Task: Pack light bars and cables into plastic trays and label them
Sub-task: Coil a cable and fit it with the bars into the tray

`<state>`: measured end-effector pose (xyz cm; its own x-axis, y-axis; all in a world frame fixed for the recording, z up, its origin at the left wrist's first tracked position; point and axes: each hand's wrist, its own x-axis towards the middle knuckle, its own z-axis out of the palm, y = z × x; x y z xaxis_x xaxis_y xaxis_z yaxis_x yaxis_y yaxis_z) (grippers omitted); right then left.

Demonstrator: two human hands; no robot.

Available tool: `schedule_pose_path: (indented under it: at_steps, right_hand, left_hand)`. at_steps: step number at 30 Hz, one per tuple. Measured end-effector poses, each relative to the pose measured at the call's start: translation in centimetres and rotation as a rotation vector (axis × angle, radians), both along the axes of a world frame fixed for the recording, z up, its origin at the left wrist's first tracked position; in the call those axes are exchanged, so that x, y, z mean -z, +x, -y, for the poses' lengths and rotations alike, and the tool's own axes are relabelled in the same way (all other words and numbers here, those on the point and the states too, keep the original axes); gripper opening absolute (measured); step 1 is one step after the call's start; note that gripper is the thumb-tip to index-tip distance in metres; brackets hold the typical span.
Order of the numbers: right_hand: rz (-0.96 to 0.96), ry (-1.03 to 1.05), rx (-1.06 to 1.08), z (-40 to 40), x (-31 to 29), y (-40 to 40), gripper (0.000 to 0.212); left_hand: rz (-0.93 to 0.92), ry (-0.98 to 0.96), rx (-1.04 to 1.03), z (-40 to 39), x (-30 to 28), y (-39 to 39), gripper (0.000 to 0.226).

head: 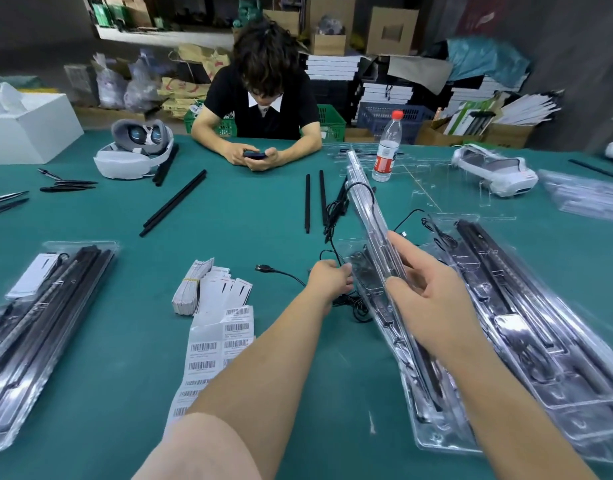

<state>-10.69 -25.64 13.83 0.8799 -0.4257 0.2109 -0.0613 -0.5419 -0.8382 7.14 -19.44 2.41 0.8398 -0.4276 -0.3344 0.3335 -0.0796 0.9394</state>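
Tray (369, 216), clear plastic, stood tilted on edge above the table (249, 209), gripped by my right hand (433, 299) while my left hand (331, 280) pinched the black cable (336, 216) at its base; I judged cable-seating underway, next pressing it into its recess.

A packing workshop is indicated by stacked cartons (391, 31), crates (329, 124) and a green-covered worktable (229, 209).
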Motion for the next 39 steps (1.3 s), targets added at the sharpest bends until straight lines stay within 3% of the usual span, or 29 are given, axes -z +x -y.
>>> schedule_pose_path:
  at_steps: [8, 13, 18, 21, 25, 31, 39]
  right_hand:
    - [0.007, -0.007, 0.041, 1.2, 0.2, 0.0, 0.068]
    - [0.01, -0.005, 0.088, 1.5, 0.2, -0.1, 0.068]
    - [0.023, 0.016, 0.104, 0.6, -0.8, -0.1, 0.067]
    - [0.049, 0.036, 0.06, -0.8, -1.1, -0.3, 0.069]
    - [0.026, -0.032, 0.039, -4.4, -0.2, -0.2, 0.071]
    - [-0.166, -0.146, -0.069, -11.9, 5.0, -0.5, 0.074]
    - [-0.455, -0.291, -0.133, -17.0, 11.6, -0.7, 0.083]
  left_hand:
    - [-0.034, 0.017, 0.112, 2.4, -1.4, 1.1, 0.039]
    - [0.375, 0.429, 0.071, 0.7, -3.3, 2.9, 0.035]
    - [0.642, 0.462, -0.113, -3.4, -8.3, 3.6, 0.032]
    - [0.79, 0.428, -0.114, -7.0, -11.3, 3.3, 0.029]
    - [0.945, 0.676, 0.007, -12.6, -13.0, 3.6, 0.027]
    - [0.833, 0.84, 0.106, -20.2, -11.8, 3.9, 0.027]
    - [0.71, 0.768, 0.032, -23.9, -7.8, 2.2, 0.022]
